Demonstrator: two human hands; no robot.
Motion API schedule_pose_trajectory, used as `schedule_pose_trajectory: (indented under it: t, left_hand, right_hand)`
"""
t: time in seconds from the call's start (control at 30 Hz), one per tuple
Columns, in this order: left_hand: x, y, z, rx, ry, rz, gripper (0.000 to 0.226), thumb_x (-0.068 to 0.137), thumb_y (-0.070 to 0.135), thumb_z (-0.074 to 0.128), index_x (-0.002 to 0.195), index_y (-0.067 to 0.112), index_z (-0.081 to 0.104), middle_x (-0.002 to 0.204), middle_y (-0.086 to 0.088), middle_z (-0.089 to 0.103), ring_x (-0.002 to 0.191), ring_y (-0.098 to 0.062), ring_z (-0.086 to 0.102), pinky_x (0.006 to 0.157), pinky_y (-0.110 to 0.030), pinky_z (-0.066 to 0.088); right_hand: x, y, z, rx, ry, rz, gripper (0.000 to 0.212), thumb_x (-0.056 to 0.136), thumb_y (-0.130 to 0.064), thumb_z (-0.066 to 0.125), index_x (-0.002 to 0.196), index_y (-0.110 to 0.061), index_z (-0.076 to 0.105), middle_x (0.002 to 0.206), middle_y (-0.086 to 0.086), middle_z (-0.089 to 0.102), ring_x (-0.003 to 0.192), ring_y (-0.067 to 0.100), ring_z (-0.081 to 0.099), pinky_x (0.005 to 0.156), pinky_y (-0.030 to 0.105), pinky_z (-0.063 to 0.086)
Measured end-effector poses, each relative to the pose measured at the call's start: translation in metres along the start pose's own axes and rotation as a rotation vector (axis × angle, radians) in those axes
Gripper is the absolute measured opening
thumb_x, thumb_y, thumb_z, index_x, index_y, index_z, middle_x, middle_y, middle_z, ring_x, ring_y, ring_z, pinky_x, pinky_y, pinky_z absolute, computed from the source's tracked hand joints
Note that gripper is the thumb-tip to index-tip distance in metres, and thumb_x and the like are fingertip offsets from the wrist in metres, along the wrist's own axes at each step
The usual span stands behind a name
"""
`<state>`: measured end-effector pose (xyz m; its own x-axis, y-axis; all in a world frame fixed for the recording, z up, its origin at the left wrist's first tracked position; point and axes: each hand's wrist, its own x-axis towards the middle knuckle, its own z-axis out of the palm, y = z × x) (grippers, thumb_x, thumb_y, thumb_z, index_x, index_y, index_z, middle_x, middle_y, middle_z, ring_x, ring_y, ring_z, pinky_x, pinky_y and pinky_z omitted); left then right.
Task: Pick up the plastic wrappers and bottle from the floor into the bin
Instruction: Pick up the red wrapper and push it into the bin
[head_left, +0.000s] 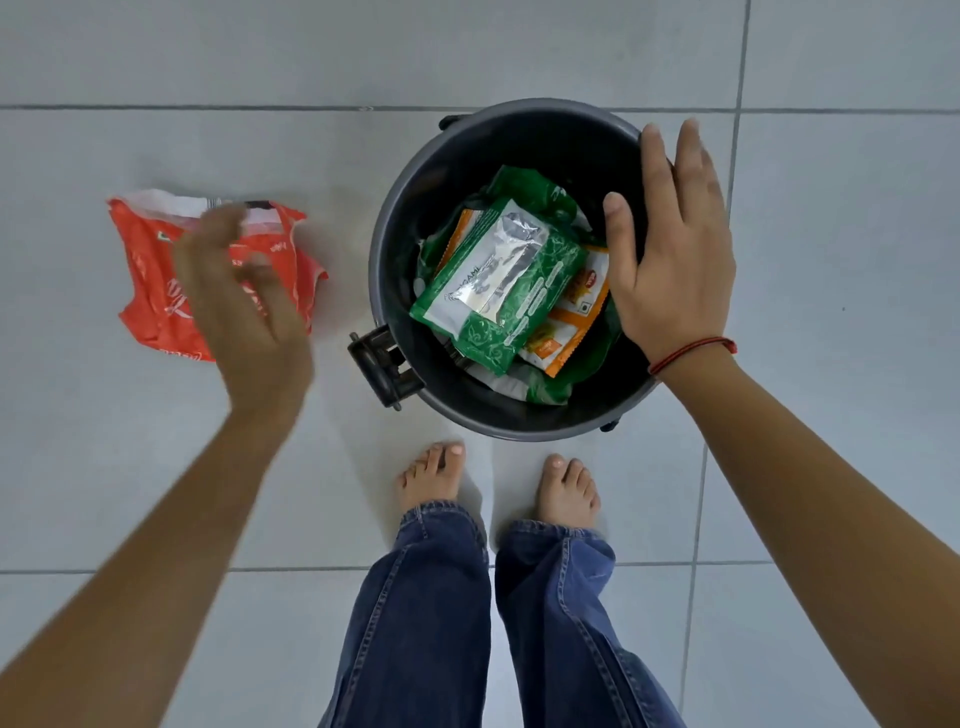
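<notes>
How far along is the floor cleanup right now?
Done: several green and orange wrappers already lie in the bin. In hand: the left hand, blurred and open, reaches over the red wrapper on the floor; the right hand is open at the bin's rim. Left: that red wrapper. No bottle shows on the floor; whether one is in the bin is hidden.

A crumpled red wrapper (156, 270) is lying on the floor left of the dark round bin (415, 171), which is holding green and orange wrappers (498, 275).
</notes>
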<state>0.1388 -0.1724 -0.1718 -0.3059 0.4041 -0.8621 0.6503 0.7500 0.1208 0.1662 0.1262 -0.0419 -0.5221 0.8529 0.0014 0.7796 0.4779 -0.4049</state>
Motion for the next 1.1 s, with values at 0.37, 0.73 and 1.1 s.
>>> schedule_pose_trajectory:
  t: [0.37,0.73,1.1]
  left_hand:
    - [0.035,-0.088,-0.211,-0.085,0.489,-0.092,0.039,0.099,0.018,0.040,0.117,-0.011,0.058,0.149,-0.026,0.039,0.131,-0.044,0.044,0.110,-0.051,0.038]
    - [-0.051,0.045,-0.067,0.032,-0.089,-0.005,0.049,0.109,0.021,0.018,0.157,0.017,0.006,0.164,0.001,0.013,0.148,-0.018,0.024,0.121,-0.033,0.021]
    - [-0.019,0.125,-0.195,-0.389,0.570,0.276,0.021,0.101,0.024,0.025,0.092,0.016,0.042,0.070,-0.002,0.059,0.079,-0.026,0.067,0.113,-0.042,0.006]
  right_hand:
    - [0.001,-0.002,-0.001,-0.029,-0.005,0.005,0.050,0.103,-0.035,0.037,0.147,-0.013,0.034,0.156,0.019,0.028,0.144,0.034,0.027,0.113,0.037,0.031]
    - [0.005,-0.007,-0.009,0.111,-0.016,0.159,0.046,0.105,-0.028,0.035,0.148,-0.013,0.031,0.158,0.017,0.022,0.147,0.031,0.020,0.118,0.033,0.022]
    - [0.002,-0.004,-0.004,0.044,0.004,0.098,0.048,0.103,-0.021,0.034,0.147,-0.003,0.030,0.157,0.020,0.023,0.147,0.033,0.020,0.118,0.030,0.016]
